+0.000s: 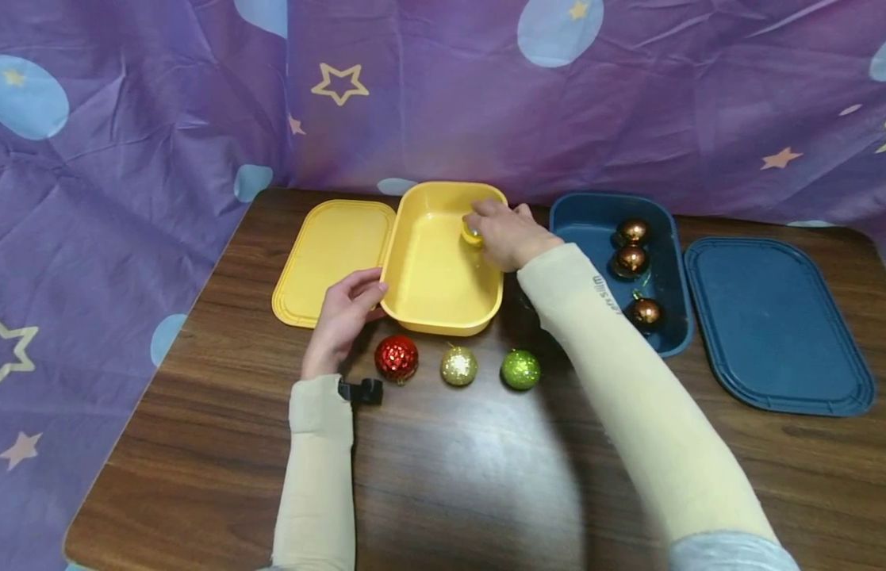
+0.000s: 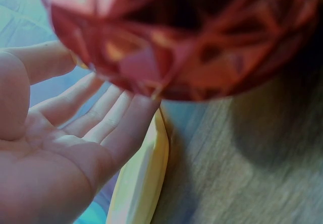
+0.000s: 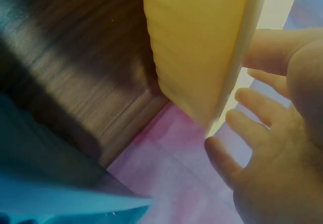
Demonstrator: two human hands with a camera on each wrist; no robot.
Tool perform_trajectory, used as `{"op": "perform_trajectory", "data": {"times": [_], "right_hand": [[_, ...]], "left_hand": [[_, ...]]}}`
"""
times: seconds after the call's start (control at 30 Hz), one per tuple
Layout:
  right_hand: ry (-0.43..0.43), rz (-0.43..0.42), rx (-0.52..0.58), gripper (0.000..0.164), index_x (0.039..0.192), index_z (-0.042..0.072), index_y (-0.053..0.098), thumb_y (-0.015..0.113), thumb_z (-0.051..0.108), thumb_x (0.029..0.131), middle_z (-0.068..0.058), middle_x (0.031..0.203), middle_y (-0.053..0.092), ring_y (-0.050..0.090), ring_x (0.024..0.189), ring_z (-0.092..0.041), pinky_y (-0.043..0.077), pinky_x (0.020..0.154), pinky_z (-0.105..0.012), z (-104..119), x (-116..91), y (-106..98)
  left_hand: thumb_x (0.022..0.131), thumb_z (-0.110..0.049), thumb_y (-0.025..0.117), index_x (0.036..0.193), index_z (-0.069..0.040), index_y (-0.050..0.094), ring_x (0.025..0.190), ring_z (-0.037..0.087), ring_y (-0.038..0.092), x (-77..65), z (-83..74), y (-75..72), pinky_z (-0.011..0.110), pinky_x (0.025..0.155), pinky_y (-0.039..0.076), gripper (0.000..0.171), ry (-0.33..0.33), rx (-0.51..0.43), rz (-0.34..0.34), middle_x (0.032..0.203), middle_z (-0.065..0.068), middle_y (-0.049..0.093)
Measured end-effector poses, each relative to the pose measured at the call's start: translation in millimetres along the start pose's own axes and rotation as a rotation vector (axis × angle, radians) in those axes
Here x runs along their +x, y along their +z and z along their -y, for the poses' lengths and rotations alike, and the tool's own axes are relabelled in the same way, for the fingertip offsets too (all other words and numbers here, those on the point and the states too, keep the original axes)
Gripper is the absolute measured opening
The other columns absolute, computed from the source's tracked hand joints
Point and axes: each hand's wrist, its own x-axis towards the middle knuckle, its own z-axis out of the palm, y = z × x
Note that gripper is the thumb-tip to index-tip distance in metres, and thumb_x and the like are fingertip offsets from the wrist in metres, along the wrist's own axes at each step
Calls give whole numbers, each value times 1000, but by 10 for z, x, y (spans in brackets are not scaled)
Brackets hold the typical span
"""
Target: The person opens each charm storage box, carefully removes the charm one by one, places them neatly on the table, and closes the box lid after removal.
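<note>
The yellow container (image 1: 443,262) stands uncovered near the back of the table. My right hand (image 1: 510,234) reaches over its right wall, fingers bent down around a small round yellow thing with a pale shiny spot (image 1: 472,234), mostly covered by the hand. In the right wrist view the thumb lies at the container rim (image 3: 247,37). My left hand (image 1: 350,313) touches the container's left front side with its fingers extended and thumb near the rim. Close beside that wrist sits a faceted red Christmas ball (image 1: 396,358), which looms large in the left wrist view.
A glittery gold ball (image 1: 458,365) and a green one (image 1: 520,369) lie before the container. The blue container (image 1: 681,317), right, holds three brown balls (image 1: 631,261). Flat lids, yellow (image 1: 335,246) and blue (image 1: 778,325), lie at either side. A purple cloth (image 1: 443,95) hangs behind.
</note>
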Motion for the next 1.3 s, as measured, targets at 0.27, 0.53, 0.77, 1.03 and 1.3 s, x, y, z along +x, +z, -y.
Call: {"op": "perform_trajectory", "data": {"times": [0.27, 0.53, 0.77, 1.03, 1.3], "right_hand": [[-3, -33, 35, 52, 140, 11, 46, 56, 5, 89, -14, 141, 42, 39, 129, -28, 32, 96, -49, 21, 4, 29], [-2, -68, 6, 28, 117, 7, 61, 56, 3, 90, -16, 116, 46, 42, 111, -29, 32, 90, -49, 98, 2, 10], [22, -30, -11, 29, 122, 12, 58, 55, 6, 94, -13, 123, 45, 39, 114, -32, 31, 93, -48, 156, 26, 25], [48, -9, -33, 32, 127, 9, 57, 56, 9, 95, -16, 121, 43, 40, 113, -33, 29, 98, -52, 203, 20, 66], [18, -19, -40, 32, 121, 11, 54, 61, 6, 91, -14, 118, 51, 51, 109, -31, 29, 94, -47, 161, 1, 120]], "left_hand": [[96, -9, 56, 134, 2, 50, 111, 29, 57, 15, 2, 20, 21, 74, 55, 40, -8, -15, 5, 131, 23, 57], [97, -9, 55, 136, 2, 49, 111, 27, 58, 13, -1, 8, 21, 75, 55, 42, -8, -5, 8, 133, 24, 55], [97, -10, 55, 136, 0, 50, 111, 28, 58, 6, -2, -1, 21, 74, 55, 40, -13, 5, 2, 133, 22, 56], [97, -9, 55, 136, 1, 50, 112, 28, 58, 0, -5, -1, 22, 75, 56, 40, -13, 6, -3, 132, 23, 56], [97, -10, 55, 135, 1, 50, 115, 30, 57, 9, -8, 10, 21, 75, 56, 40, -18, 1, 3, 131, 21, 57]]}}
